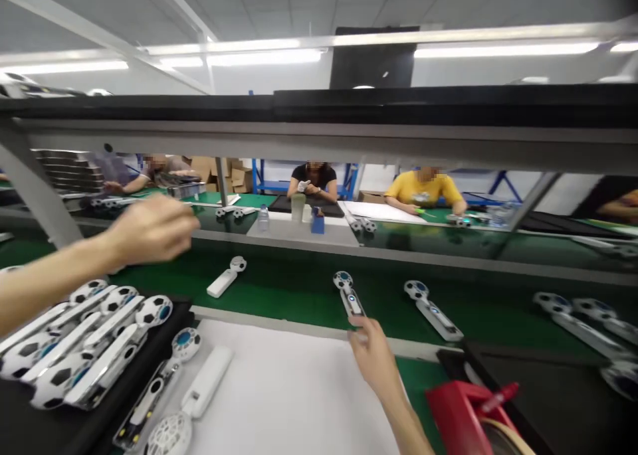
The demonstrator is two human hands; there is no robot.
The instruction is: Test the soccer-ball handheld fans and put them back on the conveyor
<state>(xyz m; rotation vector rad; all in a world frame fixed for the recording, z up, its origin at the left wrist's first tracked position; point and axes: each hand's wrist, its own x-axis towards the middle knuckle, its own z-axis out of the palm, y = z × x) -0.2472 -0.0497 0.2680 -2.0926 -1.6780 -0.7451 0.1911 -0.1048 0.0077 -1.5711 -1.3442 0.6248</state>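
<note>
My right hand [373,355] pinches the lower end of a white handheld fan [350,297] with a football-patterned round head. This fan lies over the green belt [289,289], its head pointing away from me. My left hand [157,228] is raised at the left, smeared by motion. Its fingers look loosely curled, and I cannot make out anything in them. Below it, several similar fans [112,335] lie in rows on a black tray [174,315]. An opened fan [154,388] with its insides showing lies beside a white casing [207,382] with a grille head.
A white sheet [284,388] covers the bench before me. More fans [433,312] lie along the belt. A red tape dispenser [461,415] with a red pen [500,398] stands front right, next to a black tray [558,388]. An overhead shelf [319,113] spans the view; co-workers sit opposite.
</note>
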